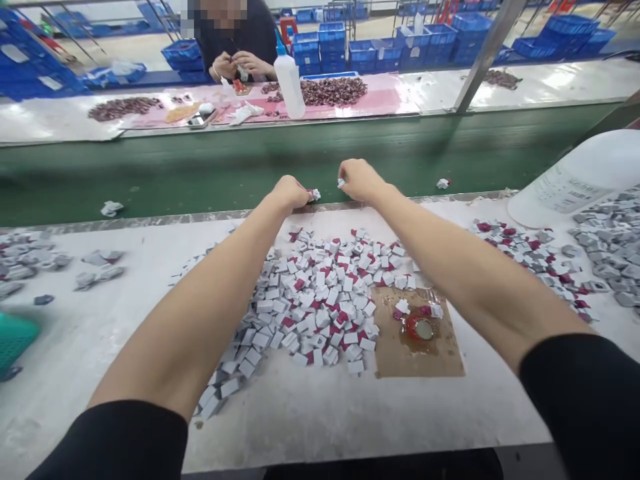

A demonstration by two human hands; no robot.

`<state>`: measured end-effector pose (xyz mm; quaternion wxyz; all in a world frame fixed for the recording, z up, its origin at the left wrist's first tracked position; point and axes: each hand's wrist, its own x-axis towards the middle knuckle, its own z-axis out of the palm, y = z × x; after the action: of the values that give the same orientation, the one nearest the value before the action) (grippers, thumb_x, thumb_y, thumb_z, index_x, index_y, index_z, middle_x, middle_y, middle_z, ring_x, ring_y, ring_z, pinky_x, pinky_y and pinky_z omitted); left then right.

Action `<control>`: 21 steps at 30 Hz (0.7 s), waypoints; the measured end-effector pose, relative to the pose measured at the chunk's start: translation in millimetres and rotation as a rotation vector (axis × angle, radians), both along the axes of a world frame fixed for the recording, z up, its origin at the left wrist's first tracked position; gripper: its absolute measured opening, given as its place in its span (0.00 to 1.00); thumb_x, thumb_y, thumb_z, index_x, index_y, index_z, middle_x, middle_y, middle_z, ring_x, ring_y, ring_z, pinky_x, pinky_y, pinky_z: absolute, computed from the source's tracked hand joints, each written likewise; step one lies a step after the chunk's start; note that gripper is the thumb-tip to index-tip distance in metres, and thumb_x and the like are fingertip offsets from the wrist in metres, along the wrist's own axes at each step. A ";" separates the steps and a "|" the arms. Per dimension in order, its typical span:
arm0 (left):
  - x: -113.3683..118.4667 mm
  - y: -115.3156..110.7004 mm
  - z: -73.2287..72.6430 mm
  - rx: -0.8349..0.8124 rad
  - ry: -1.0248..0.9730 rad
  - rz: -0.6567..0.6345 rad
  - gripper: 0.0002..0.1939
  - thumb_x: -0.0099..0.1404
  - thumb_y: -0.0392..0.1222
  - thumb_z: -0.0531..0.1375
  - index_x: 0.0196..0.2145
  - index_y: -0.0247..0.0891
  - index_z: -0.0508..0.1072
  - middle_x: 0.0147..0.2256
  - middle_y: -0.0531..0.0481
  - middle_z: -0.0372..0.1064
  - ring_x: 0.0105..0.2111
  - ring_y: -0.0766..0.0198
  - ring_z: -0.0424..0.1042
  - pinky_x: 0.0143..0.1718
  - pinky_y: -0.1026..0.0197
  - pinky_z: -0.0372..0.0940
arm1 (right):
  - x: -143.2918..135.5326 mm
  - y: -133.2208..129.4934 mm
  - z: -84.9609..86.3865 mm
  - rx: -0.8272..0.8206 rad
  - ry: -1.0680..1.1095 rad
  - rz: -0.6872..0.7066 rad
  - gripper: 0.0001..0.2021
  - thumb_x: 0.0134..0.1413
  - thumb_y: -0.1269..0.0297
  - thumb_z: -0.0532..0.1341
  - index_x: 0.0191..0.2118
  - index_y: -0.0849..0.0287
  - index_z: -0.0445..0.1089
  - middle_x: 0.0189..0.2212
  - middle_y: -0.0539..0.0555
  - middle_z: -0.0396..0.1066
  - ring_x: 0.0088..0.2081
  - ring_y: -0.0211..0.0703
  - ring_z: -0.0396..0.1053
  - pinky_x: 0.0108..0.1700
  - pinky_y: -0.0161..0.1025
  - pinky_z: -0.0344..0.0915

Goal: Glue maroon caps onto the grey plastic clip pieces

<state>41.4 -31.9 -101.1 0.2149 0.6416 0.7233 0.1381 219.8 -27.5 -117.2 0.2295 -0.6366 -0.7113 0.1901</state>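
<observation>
Both my arms stretch forward over the worktable to the edge of the green belt. My left hand (pixel 291 192) is closed, its fingertips on a small white-and-magenta plastic part (pixel 315 195). To its right, my right hand (pixel 359 179) pinches a small whitish plastic part (pixel 341 183), mostly covered by the fingers. Between my forearms spreads a pile of small grey-white and magenta parts (pixel 320 287). Beside the pile, a brown cardboard piece (pixel 450 357) bears a round red-rimmed cap (pixel 420 329) in a wet patch, with several loose parts near it.
The green belt (pixel 210 173) carries a few white parts. A large white bottle (pixel 565 183) lies at the right, near more grey parts (pixel 613 247). A green basket (pixel 17 340) stands at the left. Across the belt, a person works behind a white squeeze bottle (pixel 290 87).
</observation>
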 end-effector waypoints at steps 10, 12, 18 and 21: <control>-79.8 -70.9 31.3 -0.100 0.246 -0.283 0.34 0.63 0.50 0.68 0.65 0.40 0.83 0.61 0.34 0.85 0.56 0.37 0.85 0.56 0.47 0.78 | 88.2 -176.2 25.0 -0.278 0.733 -0.063 0.12 0.53 0.68 0.70 0.38 0.49 0.67 0.28 0.52 0.75 0.25 0.45 0.70 0.22 0.40 0.61; -90.3 -82.0 28.3 -0.112 0.302 -0.311 0.33 0.62 0.52 0.66 0.63 0.40 0.85 0.60 0.35 0.86 0.58 0.34 0.84 0.60 0.44 0.76 | 102.1 -226.6 21.8 -0.350 0.795 -0.073 0.11 0.52 0.67 0.70 0.39 0.48 0.70 0.25 0.48 0.71 0.21 0.43 0.65 0.21 0.40 0.59; -85.5 -82.4 12.3 -0.088 0.412 -0.372 0.30 0.61 0.53 0.66 0.59 0.41 0.87 0.57 0.35 0.88 0.66 0.29 0.78 0.73 0.37 0.66 | 121.1 -338.0 -14.0 -0.333 0.895 -0.202 0.09 0.59 0.57 0.74 0.46 0.45 0.84 0.24 0.49 0.72 0.19 0.42 0.63 0.19 0.39 0.58; -79.0 -79.9 8.4 -0.080 0.434 -0.403 0.29 0.60 0.54 0.66 0.56 0.41 0.87 0.59 0.36 0.87 0.66 0.30 0.78 0.72 0.40 0.67 | 121.1 -360.0 -31.0 -0.262 0.791 -0.202 0.12 0.67 0.47 0.74 0.45 0.47 0.88 0.21 0.50 0.72 0.21 0.45 0.70 0.23 0.39 0.68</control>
<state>-37.5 -111.8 -92.7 0.1036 0.7778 0.6152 -0.0766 340.9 -387.4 -148.2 0.4194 -0.6049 -0.4724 0.4849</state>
